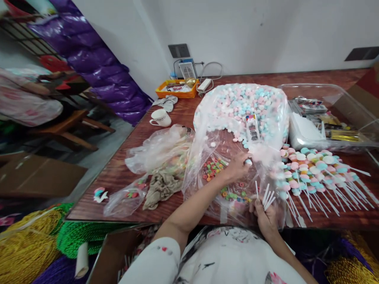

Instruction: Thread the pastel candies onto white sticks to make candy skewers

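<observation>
My left hand [237,167] reaches over the open clear plastic bag, its fingers closed on a small white and pale-blue marshmallow [248,161]. Lower and to the right, my right hand [265,217] grips several white sticks [269,196], which fan upward. Pink, white and blue marshmallows [237,102] fill the far part of the clear bag [192,177]. Nearer to me, colourful ring-shaped pieces [213,167] lie inside the bag's near part. A printed packet [252,128] rests on the marshmallows. On the right lies a pile of finished-looking marshmallow skewers [316,169] with white sticks.
Right of the bag stands a clear plastic tub [308,140] with packets inside. A white mug [160,118], a crumpled cloth [162,189] and plastic bags [160,148] are on the left. An orange tray [177,94] sits at the back. Another person [26,96] sits far left.
</observation>
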Motion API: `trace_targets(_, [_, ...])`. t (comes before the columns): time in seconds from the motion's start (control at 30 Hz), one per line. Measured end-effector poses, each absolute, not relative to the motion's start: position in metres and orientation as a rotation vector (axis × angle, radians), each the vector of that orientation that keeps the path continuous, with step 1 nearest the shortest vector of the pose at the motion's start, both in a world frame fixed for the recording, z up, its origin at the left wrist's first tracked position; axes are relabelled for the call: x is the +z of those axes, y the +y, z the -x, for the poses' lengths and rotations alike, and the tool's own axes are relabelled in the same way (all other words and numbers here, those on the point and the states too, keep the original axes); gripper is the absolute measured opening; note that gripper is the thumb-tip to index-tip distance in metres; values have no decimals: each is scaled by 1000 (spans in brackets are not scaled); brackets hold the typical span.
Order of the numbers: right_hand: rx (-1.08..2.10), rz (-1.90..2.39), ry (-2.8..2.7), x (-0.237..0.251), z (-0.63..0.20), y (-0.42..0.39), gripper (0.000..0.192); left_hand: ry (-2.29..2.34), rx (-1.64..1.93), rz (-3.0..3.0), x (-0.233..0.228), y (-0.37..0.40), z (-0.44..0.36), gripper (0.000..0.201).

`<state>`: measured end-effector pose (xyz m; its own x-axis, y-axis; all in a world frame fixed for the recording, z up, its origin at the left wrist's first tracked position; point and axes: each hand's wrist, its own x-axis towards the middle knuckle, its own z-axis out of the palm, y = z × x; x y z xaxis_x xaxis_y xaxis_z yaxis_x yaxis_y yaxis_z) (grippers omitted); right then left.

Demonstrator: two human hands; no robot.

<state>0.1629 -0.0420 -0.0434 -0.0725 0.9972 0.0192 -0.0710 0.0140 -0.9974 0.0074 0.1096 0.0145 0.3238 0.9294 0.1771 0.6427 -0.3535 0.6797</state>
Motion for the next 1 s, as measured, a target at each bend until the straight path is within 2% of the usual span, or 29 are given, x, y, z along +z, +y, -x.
trace_targets(0.07, [1259, 1127, -1324, -39, -163, -42, 35, 1247, 1000, -1729, 18, 90, 4, 19])
trace_targets(0.17, [1214, 1149, -1497, -33, -164, -40, 39, 1076, 1146, -1165, 25, 55, 23, 22])
trace_targets(0.3, [1143, 1148, -1631, -26, -162, -40, 33, 1025, 1251, -843, 38, 18, 44, 26])
trace_targets(0.63, [952, 1151, -1841, 0, -160, -46, 23, 1060, 1443, -1021, 35, -7, 53, 22])
trace_targets(1.0, [955, 1277, -1873, 0, -160, -51, 23, 1259, 1561, -1229, 27, -15, 49, 24])
